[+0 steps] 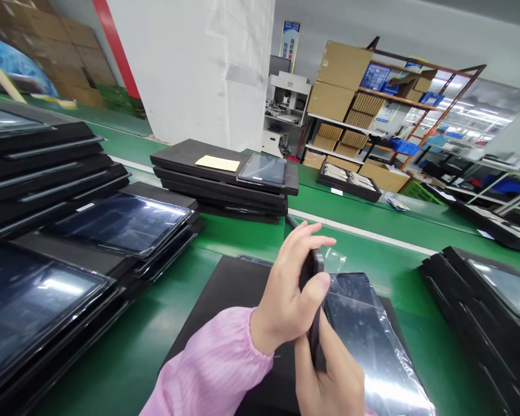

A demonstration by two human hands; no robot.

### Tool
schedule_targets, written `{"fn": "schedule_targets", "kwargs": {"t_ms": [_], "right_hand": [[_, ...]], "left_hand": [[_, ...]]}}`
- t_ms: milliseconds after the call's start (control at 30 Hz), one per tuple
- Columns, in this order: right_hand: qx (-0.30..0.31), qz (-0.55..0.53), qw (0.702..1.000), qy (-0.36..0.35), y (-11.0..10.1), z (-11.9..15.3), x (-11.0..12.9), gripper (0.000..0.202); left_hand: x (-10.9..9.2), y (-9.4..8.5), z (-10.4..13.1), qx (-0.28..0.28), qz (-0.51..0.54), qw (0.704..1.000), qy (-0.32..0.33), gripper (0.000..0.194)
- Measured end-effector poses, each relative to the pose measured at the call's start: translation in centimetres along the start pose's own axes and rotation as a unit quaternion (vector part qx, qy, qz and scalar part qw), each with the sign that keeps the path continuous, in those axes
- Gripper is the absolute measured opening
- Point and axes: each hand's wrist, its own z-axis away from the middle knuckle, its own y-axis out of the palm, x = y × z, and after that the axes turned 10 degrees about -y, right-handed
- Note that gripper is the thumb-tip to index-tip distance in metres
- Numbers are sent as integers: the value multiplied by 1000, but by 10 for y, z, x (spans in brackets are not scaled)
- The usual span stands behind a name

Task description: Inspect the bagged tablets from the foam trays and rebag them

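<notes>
A thin dark tablet [316, 261] with rounded corners stands upright, seen almost edge-on, above a black foam tray [219, 297]. My left hand [292, 283], in a pink sleeve, lies around its upper part, thumb on the near edge and fingers stretched past it. Lower down, my right hand [335, 370] grips the bottom end between thumb and fingers. Just right of the hands, a glossy screen panel [368, 329] in clear film rests on the tray. The faces of the held tablet are mostly hidden.
Stacked black trays with screen panels [125, 222] fill the left side. Behind stands another tray stack [225, 193] with a yellow paper [217, 163] on top. More trays [472, 312] are at right on the green bench [156, 323]. A white pillar [199, 75] rises behind.
</notes>
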Motion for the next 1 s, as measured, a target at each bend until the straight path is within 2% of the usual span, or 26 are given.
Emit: {"fn": "schedule_targets", "kwargs": {"t_ms": [133, 300, 700, 1000], "right_hand": [[8, 5, 1000, 5, 2, 1, 1, 36], [15, 12, 1000, 10, 3, 0, 3, 35], [21, -3, 1000, 3, 1, -1, 1, 34], [20, -14, 1000, 6, 2, 1, 1, 34]], "left_hand": [[-6, 1, -6, -31, 27, 999, -4, 27], [-8, 4, -12, -55, 49, 996, -44, 39], [-11, 8, -11, -65, 44, 994, -71, 39], [-10, 11, -11, -72, 48, 994, -65, 38]]}}
